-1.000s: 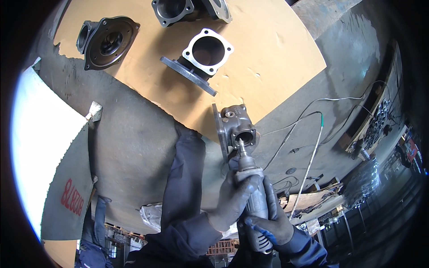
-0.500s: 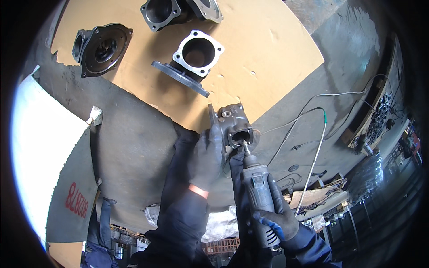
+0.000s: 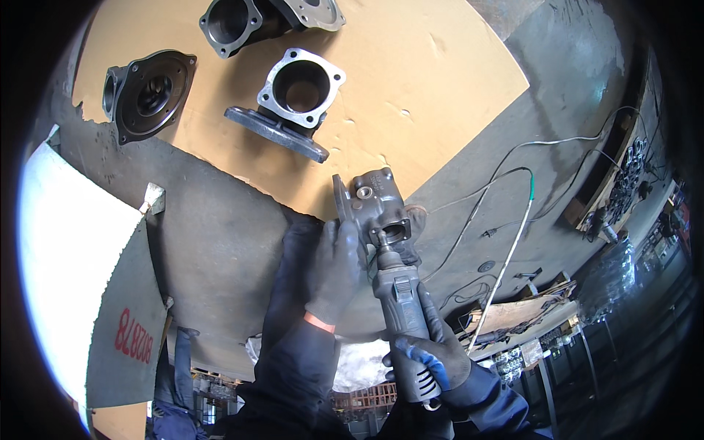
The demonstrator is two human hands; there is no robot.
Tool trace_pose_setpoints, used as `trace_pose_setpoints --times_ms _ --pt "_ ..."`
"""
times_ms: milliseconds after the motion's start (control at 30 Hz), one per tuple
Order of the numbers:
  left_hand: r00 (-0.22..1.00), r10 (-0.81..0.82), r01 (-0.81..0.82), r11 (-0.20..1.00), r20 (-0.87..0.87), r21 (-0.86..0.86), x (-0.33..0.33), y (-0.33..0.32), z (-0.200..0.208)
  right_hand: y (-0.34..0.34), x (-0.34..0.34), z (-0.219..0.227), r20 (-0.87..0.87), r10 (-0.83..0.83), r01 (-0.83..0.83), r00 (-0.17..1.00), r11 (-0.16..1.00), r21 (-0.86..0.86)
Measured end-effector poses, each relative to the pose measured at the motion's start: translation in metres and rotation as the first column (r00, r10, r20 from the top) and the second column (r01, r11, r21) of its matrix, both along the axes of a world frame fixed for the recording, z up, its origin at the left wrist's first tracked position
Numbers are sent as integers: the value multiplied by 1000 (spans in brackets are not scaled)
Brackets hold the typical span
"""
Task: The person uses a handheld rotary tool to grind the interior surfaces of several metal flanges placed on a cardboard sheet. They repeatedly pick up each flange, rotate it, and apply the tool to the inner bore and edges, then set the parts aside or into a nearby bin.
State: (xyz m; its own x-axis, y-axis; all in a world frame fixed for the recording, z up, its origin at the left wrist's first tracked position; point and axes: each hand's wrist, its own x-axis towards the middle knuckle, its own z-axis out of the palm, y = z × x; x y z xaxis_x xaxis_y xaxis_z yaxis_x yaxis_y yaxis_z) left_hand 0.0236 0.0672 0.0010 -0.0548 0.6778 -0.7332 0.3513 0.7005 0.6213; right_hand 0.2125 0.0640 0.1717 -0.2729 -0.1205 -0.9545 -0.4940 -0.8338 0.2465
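1. The grey cast metal housing (image 3: 378, 205) stands at the middle of the view, at the edge of the cardboard sheet (image 3: 440, 88) on the floor, its square port facing down toward me.
2. My left hand (image 3: 334, 268), in a dark glove, is wrapped around the housing's left flank and flange, fingers closed on it.
3. My right hand (image 3: 429, 359), in a blue and dark glove, is clamped around the rear of the die grinder (image 3: 400, 308), below and to the right of the housing.
4. The grinder's long axis runs from my right hand up and slightly left; its nose is at the square port, touching or just inside, I cannot tell which.
5. So the housing lies straight ahead of the tool, along that axis, and the left hand is the nearer of the two.
6. Farther out on the cardboard lie a bright flanged casting (image 3: 297, 99), a round dark cover casting (image 3: 150, 95) and another housing (image 3: 235, 22).
7. A thin cable (image 3: 506, 176) trails across the concrete to the right.
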Motion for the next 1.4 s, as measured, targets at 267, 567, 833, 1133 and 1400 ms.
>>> trace_pose_setpoints --times_ms 267,567,833,1133,1400 --pt "857 448 -302 837 254 -457 -5 6 5 4 7 7 67 -135 134 989 991 16" --pt "847 461 -349 858 265 -378 -3 0 -2 -6 15 1 -40 -168 168 985 986 6" --pt "858 449 -315 843 248 -436 -6 4 -1 13 -6 9 58 -51 52 997 999 -9" --pt "838 471 -326 837 275 -440 -6 4 -1 16 28 3 35 -120 119 992 992 35" --pt "846 460 -339 853 267 -397 -4 4 -4 11 -1 6 56 -84 85 995 996 -18"
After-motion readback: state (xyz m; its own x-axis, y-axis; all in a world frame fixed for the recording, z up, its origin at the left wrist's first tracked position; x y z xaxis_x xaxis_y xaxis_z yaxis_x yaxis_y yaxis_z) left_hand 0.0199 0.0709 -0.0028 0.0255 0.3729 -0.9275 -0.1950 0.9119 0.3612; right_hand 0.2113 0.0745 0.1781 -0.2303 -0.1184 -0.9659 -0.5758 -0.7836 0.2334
